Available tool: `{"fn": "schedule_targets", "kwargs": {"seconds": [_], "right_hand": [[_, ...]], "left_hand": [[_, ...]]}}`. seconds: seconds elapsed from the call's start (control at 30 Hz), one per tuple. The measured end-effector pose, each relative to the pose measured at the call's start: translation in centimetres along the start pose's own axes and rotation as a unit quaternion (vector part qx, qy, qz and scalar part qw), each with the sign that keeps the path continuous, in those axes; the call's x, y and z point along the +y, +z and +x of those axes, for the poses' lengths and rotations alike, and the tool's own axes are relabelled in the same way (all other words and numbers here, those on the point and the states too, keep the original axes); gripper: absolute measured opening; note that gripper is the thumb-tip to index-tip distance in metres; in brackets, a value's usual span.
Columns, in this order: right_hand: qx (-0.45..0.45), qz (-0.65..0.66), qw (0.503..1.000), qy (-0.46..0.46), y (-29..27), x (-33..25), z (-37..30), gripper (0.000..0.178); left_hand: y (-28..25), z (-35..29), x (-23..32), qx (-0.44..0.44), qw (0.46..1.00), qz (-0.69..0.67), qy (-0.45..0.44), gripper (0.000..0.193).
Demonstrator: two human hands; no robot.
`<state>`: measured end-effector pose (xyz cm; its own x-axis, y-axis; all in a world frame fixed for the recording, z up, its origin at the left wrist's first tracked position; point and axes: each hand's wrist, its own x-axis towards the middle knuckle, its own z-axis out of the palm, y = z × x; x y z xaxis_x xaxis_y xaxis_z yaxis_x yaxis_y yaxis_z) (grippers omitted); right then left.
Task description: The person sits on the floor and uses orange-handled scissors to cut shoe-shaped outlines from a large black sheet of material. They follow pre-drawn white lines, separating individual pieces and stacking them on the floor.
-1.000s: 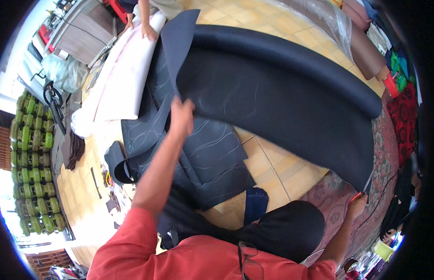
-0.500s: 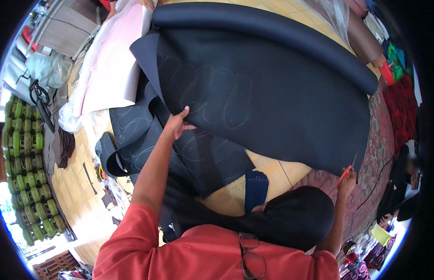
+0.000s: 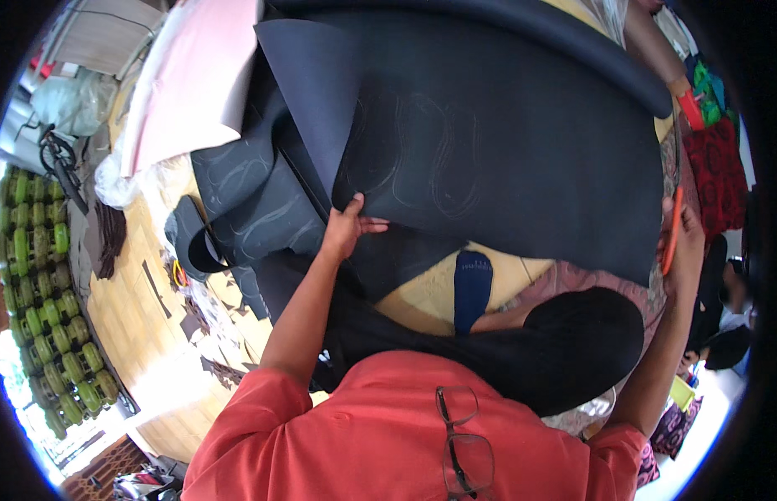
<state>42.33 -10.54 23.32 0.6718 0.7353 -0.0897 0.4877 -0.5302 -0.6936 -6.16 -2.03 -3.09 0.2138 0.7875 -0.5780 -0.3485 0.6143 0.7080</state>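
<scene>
A large black sheet (image 3: 556,159), drawn with pale rounded, sole-like outlines, spreads in front of me. My left hand (image 3: 348,227) pinches its near edge, thumb on top, beside a folded-over left corner (image 3: 309,92). At the sheet's right edge, my right hand (image 3: 686,242) is closed around orange-handled scissors (image 3: 673,230). The dark blades point away from me, along that edge; whether they touch the sheet I cannot tell. A navy sole-shaped piece (image 3: 473,288) with small pale marks shows beside my bent leg.
The sheet's thick roll (image 3: 572,42) lies along the far side. More marked black pieces (image 3: 246,159) overlap at left, near a pale pink sheet (image 3: 192,83). Scraps (image 3: 225,371) litter the tiled floor. Green rollers (image 3: 50,301) stand far left; a person (image 3: 727,321) is at far right.
My left hand has shifted right with the sheet's edge, and the left corner folds over further. My right hand has moved forward and right with the scissors. The view has tilted somewhat.
</scene>
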Motion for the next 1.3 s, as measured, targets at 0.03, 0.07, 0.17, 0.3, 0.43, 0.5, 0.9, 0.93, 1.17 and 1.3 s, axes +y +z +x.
{"fn": "schedule_targets", "kwargs": {"seconds": [0.03, 0.07, 0.17, 0.3, 0.43, 0.5, 0.9, 0.93, 1.17, 1.3], "right_hand": [[-0.010, 0.013, 1.000, 0.007, -0.3, -1.1, -0.9, 0.038], [-0.013, 0.026, 0.999, 0.012, -0.5, -2.7, -2.1, 0.040], [-0.043, 0.121, 0.991, 0.039, 0.3, -5.2, -5.8, 0.046], [-0.158, 0.275, 0.943, 0.095, 4.8, -7.4, -10.7, 0.047], [-0.215, 0.346, 0.903, 0.136, 8.7, -8.3, -14.9, 0.043], [-0.252, 0.320, 0.905, 0.122, 9.8, -8.5, -15.6, 0.038], [-0.285, 0.389, 0.858, 0.178, 11.9, -8.9, -16.8, 0.039], [-0.295, 0.388, 0.845, 0.218, 12.2, -8.3, -17.2, 0.043], [-0.333, 0.363, 0.743, 0.453, 18.8, -1.5, -21.1, 0.065], [-0.364, 0.377, 0.693, 0.495, 20.0, 1.9, -21.5, 0.074]], "left_hand": [[-1.3, 0.5, -1.0, 0.009, 1.000, 0.005, -0.018, 0.046], [-1.6, 0.7, -1.4, 0.023, 1.000, 0.004, -0.014, 0.044], [-1.1, 1.1, -1.2, 0.091, 0.992, 0.049, 0.068, 0.038], [-2.5, 0.1, 1.8, 0.240, 0.910, 0.180, 0.284, 0.026], [-4.6, -1.1, 5.5, 0.328, 0.890, 0.043, 0.314, 0.017], [-8.0, -1.0, 7.1, 0.346, 0.880, 0.086, 0.313, 0.018], [-2.7, -0.9, 4.4, 0.190, 0.973, 0.001, 0.129, 0.043], [-0.4, -0.7, 2.6, 0.156, 0.982, 0.017, 0.105, 0.050], [10.5, 2.8, -8.5, 0.004, 0.993, 0.000, -0.117, 0.040], [11.3, 3.0, -8.4, -0.002, 0.989, 0.112, -0.096, 0.026]]}}
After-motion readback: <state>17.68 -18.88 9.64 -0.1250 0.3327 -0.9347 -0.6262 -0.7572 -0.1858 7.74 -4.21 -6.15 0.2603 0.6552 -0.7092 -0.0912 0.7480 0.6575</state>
